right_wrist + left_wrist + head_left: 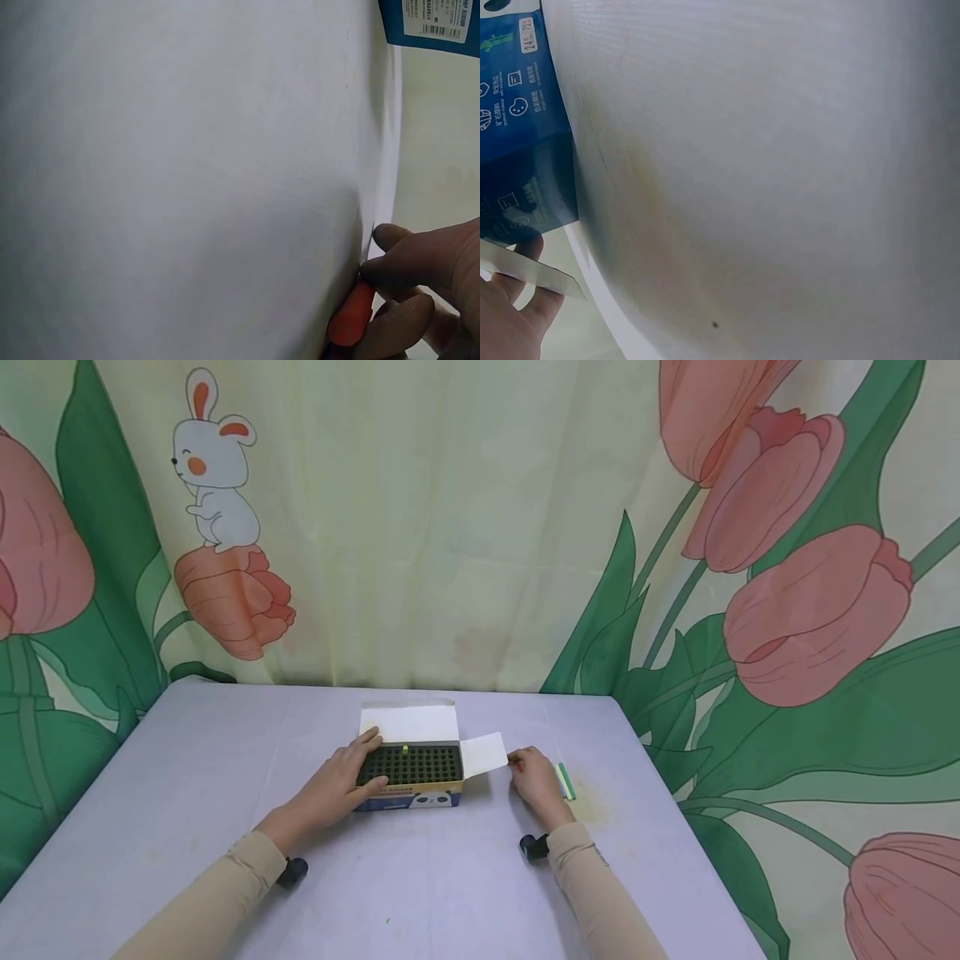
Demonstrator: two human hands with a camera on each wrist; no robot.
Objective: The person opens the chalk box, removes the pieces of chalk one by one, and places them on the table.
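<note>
A panda-printed blue box [408, 802] stands with its white lid and right flap folded out. Inside is a black grid of holes [420, 767], where one yellow-green stick [405, 749] pokes up at the back. My left hand [337, 785] grips the box's left end, thumb over the front edge. In the left wrist view, its fingers straddle a white flap [540, 273]. My right hand [538, 781], low over the table right of the box, pinches an orange-red stick [351, 319]; the stick's far end is hidden by the fingers.
Beside the right hand, several coloured sticks [566, 782], green and yellow among them, lie on the white-covered table [435, 885]. A curtain printed with tulips and a rabbit [480, 568] hangs behind the table's far edge.
</note>
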